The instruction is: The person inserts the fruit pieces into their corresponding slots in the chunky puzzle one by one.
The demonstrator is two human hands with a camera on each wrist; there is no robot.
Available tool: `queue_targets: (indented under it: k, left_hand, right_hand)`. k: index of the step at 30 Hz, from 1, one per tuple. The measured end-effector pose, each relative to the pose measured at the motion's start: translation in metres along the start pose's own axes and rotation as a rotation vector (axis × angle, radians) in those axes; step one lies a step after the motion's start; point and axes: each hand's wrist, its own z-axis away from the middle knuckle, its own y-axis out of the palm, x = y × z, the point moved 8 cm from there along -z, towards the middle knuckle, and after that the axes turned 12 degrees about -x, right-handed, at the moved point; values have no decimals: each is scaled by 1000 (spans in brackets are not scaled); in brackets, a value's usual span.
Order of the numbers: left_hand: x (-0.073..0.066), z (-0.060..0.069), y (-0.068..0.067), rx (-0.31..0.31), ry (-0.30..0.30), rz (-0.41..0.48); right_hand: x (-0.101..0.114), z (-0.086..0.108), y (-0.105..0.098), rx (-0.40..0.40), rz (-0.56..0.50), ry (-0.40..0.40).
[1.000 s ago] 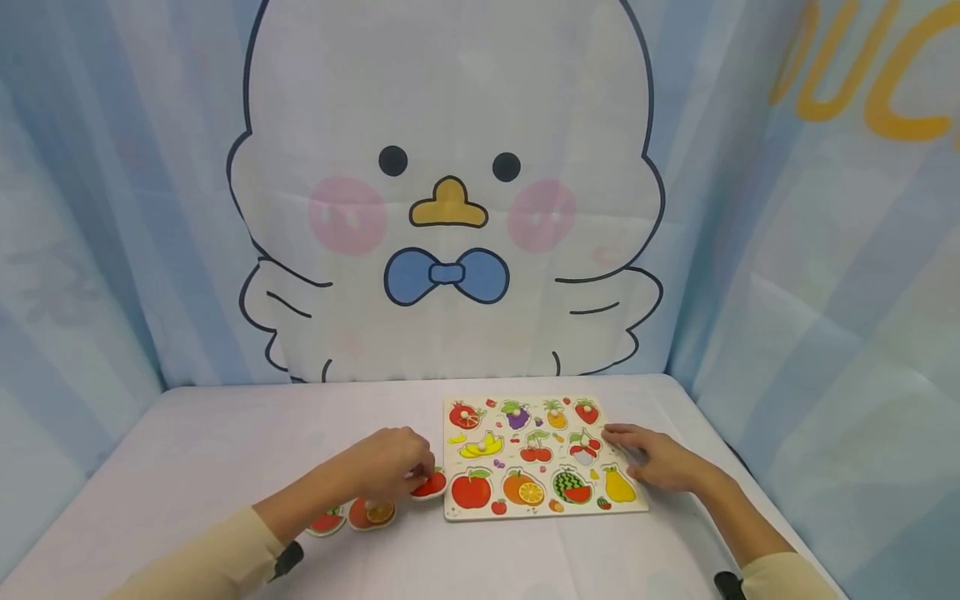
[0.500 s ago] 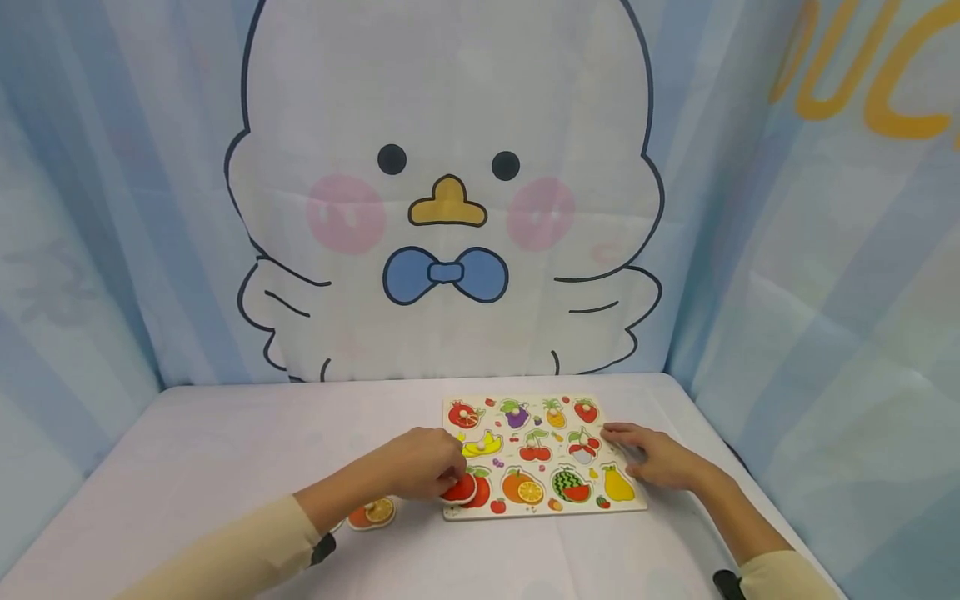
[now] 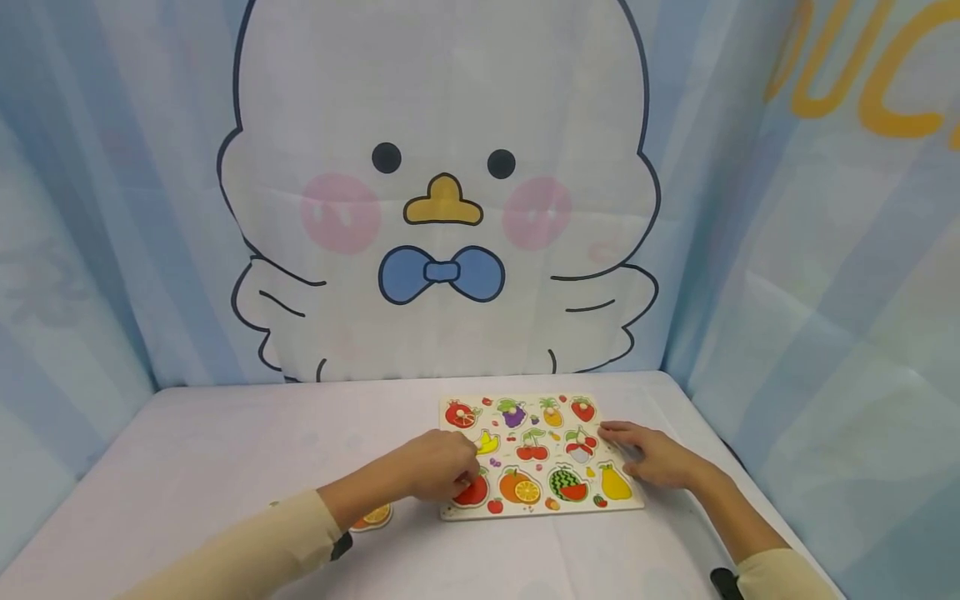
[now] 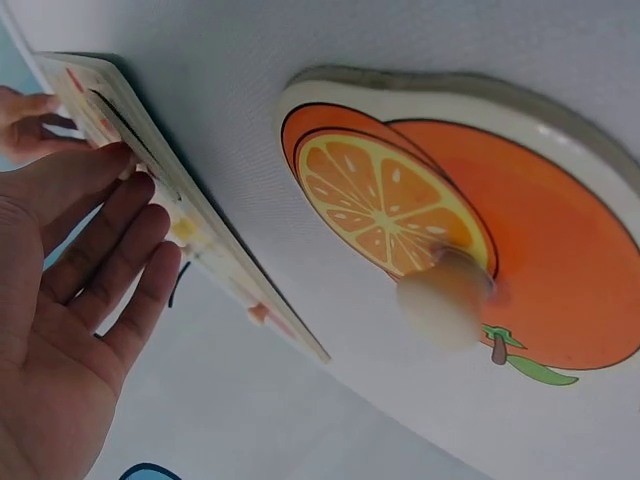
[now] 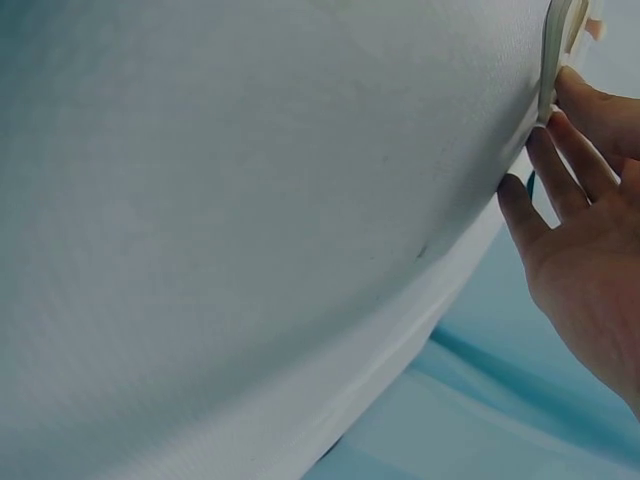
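At the near left corner of the fruit puzzle board (image 3: pixel 577 507): red apple piece (image 3: pixel 474 493), over its printed place, full seating not possible to tell. Left hand (image 3: pixel 441 463) upon that piece, thumb and fingertips drawn together, apparently pinching; knob hidden. Likely fault: piece perched on the slot's rim, from slight rotation or offset. Second fault: board slid or tipped, from hard pressing at one corner. Third: banana piece (image 3: pixel 487 442) nudged loose by overhanging knuckles. Right hand (image 3: pixel 660 457), fingers extended, touching the board's right edge; too light a brace, perhaps. Left, on the white cloth (image 3: pixel 262 450): orange piece (image 4: pixel 560 270), picture up, liable to a brush from the left sleeve (image 3: pixel 247 542).

Difference from one second earlier: apple piece then left of the board, now over it; left sleeve farther right, watermelon piece no longer visible; right hand nearly unchanged.
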Motion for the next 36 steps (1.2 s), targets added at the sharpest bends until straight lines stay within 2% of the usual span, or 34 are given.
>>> queue_targets:
  k: [6,12,17,22,28,32,36]
  left_hand:
    - [0,-1,2,5,-17,15]
    - [1,3,4,59,-66,49]
    - [2,16,3,73,-81,59]
    - [2,31,3,52,-98,99]
    - [3,42,-1,22,-120,152]
    - [4,49,-2,38,-137,182]
    - [4,56,-2,59,-125,167]
  right_hand:
    - [1,1,-1,0,-8,-5]
    - [1,2,-3,-5,11,-8]
    - [0,2,-3,-5,8,0]
    - [0,1,-1,3,5,-11]
    - [1,0,-1,3,8,-11]
    - [1,1,0,7,1,4]
    - [0,1,0,4,0,10]
